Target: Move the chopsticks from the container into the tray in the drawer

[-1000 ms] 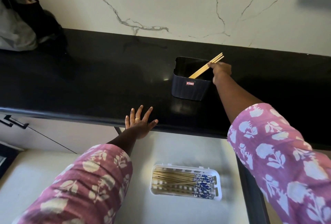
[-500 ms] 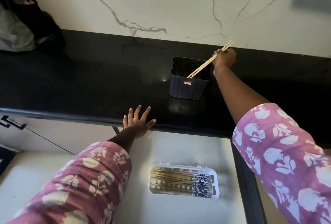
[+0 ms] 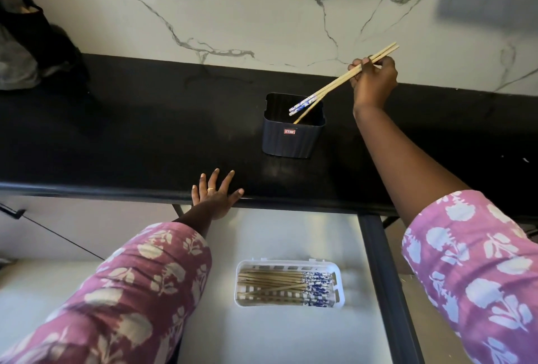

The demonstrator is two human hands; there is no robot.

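Note:
A dark square container (image 3: 292, 140) stands on the black counter. My right hand (image 3: 374, 78) is raised up and to the right of it, shut on a pair of wooden chopsticks (image 3: 332, 86) whose blue-and-white patterned ends hang just above the container's mouth. One more chopstick (image 3: 305, 114) leans inside the container. Below, in the open drawer, a white slotted tray (image 3: 339, 290) holds several chopsticks lying side by side, patterned ends to the right. My left hand (image 3: 217, 196) rests flat, fingers spread, on the counter's front edge.
The black counter (image 3: 145, 130) runs across the view, backed by a white marble wall (image 3: 262, 14). A dark bag (image 3: 32, 40) sits at the far left. The drawer's white floor (image 3: 276, 334) is bounded on the right by a black side rail (image 3: 384, 276).
My right hand has lifted the chopsticks up and to the right, drawing them out until their patterned ends cleared the container's rim. My left hand stayed on the counter edge.

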